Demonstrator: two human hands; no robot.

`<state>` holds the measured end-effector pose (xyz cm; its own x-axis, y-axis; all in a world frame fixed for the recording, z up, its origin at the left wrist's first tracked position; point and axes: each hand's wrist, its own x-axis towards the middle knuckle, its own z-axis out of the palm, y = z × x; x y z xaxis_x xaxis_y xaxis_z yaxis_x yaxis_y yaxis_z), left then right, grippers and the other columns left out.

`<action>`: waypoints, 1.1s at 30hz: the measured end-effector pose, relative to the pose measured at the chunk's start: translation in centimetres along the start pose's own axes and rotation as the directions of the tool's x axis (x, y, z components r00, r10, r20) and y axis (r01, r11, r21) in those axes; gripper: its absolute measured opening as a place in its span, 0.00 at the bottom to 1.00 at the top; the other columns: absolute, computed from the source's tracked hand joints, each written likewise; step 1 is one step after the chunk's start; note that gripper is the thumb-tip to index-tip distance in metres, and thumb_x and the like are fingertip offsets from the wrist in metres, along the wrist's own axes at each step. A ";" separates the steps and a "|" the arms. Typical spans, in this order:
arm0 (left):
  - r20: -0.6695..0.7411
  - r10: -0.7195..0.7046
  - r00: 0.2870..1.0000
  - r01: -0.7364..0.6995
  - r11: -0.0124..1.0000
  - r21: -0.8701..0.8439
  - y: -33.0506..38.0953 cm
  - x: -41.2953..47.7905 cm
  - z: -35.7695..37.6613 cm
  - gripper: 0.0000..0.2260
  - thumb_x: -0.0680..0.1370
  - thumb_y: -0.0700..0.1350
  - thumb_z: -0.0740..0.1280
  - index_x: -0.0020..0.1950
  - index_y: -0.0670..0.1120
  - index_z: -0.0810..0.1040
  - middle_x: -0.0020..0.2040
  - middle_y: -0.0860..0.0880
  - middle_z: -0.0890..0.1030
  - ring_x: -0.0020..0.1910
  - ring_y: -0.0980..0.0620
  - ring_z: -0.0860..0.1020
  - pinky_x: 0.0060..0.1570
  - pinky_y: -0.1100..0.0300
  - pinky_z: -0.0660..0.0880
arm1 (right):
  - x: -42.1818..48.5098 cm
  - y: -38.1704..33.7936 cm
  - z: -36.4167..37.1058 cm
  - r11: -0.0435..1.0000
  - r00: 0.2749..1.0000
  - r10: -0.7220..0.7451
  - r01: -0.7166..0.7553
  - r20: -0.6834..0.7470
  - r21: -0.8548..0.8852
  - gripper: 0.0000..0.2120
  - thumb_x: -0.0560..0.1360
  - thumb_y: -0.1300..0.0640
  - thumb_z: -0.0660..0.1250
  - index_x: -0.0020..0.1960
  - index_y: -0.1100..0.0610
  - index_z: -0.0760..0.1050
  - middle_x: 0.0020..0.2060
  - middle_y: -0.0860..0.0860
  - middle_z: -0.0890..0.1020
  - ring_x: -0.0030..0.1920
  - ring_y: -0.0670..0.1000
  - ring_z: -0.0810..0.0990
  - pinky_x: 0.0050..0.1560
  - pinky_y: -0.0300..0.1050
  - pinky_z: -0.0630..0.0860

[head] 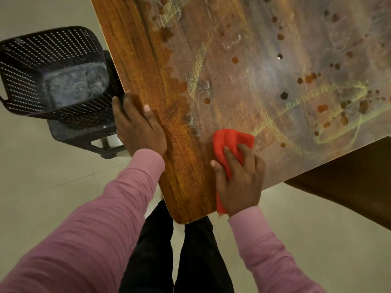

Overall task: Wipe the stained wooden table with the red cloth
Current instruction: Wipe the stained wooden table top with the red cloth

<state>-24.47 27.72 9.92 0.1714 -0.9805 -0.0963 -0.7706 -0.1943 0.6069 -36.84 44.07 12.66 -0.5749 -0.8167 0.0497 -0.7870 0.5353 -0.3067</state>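
**Operator:** Where is the cloth?

**Spotter:** Your crumpled red cloth [230, 140] lies on the stained brown wooden table [135, 49], close to the rounded near corner that points at your legs. It sits where the cleaner band of bare grain along the left edge meets the cloudy, smeared part of the top.

**Operator:** And my right hand?

**Spotter:** Your right hand [239, 178] is on top of the red cloth, fingers bent, spread and digging into the folds, so you grip it against the wood. One end bunches up ahead of your fingertips. The other end runs out from under your wrist, near the table's near edge.

**Operator:** The left?

**Spotter:** Your left hand [137, 127] clasps the table's left edge. The thumb lies on top of the wood and the fingers wrap over the side.

**Operator:** What about the stains?

**Spotter:** Round reddish-brown spots [310, 78] are scattered over the far and right part of the top, well apart from the cloth. Yellowish streaks [338, 89] and a whitish haze lie among them.

**Operator:** Anything around me?

**Spotter:** A black perforated plastic chair [53, 70] stands just beside the left edge, near your left fingers. I cannot tell whether they touch it. You wear pink long sleeves [105, 208] and dark trousers [152, 250], and the pale tiled floor [42, 187] lies below.
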 end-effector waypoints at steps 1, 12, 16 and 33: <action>-0.003 0.000 1.000 0.000 1.000 0.003 0.0 0.0 0.0 0.22 0.82 0.51 0.51 0.75 0.45 0.60 0.76 0.42 0.57 0.72 0.41 0.61 0.68 0.44 0.62 | -0.4 -0.7 0.3 0.999 0.999 -0.035 0.035 -0.001 0.030 0.15 0.75 0.50 0.67 0.56 0.57 0.81 0.59 0.57 0.78 0.57 0.61 0.72 0.60 0.54 0.67; -0.021 -0.008 1.000 0.008 0.999 -0.031 -0.2 0.0 0.1 0.21 0.82 0.51 0.52 0.74 0.45 0.62 0.76 0.42 0.58 0.72 0.41 0.63 0.67 0.43 0.63 | 3.8 0.3 -0.7 0.996 0.996 -0.085 0.084 0.035 0.034 0.10 0.74 0.62 0.69 0.54 0.58 0.82 0.58 0.57 0.80 0.52 0.64 0.74 0.50 0.56 0.75; -0.020 -0.003 1.000 0.003 0.999 -0.042 -0.2 0.0 0.2 0.21 0.82 0.50 0.52 0.74 0.44 0.62 0.76 0.41 0.58 0.72 0.41 0.62 0.68 0.43 0.62 | 2.7 -2.4 0.0 0.997 0.998 -0.049 0.047 0.033 0.058 0.10 0.73 0.60 0.69 0.54 0.57 0.83 0.58 0.55 0.79 0.53 0.61 0.74 0.52 0.53 0.73; 0.005 -0.040 0.999 0.040 0.994 -0.104 -0.4 0.5 0.1 0.21 0.82 0.50 0.53 0.74 0.46 0.61 0.76 0.42 0.57 0.73 0.41 0.60 0.69 0.41 0.60 | 3.4 -3.9 0.4 0.986 0.994 -0.110 0.111 -0.012 0.128 0.10 0.74 0.59 0.67 0.53 0.56 0.82 0.56 0.58 0.79 0.52 0.61 0.74 0.51 0.47 0.69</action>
<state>-24.14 27.30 9.60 0.1990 -0.9721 -0.1244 -0.6952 -0.2295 0.6812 -35.59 39.07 13.63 -0.4872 -0.8681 0.0950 -0.8109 0.4094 -0.4182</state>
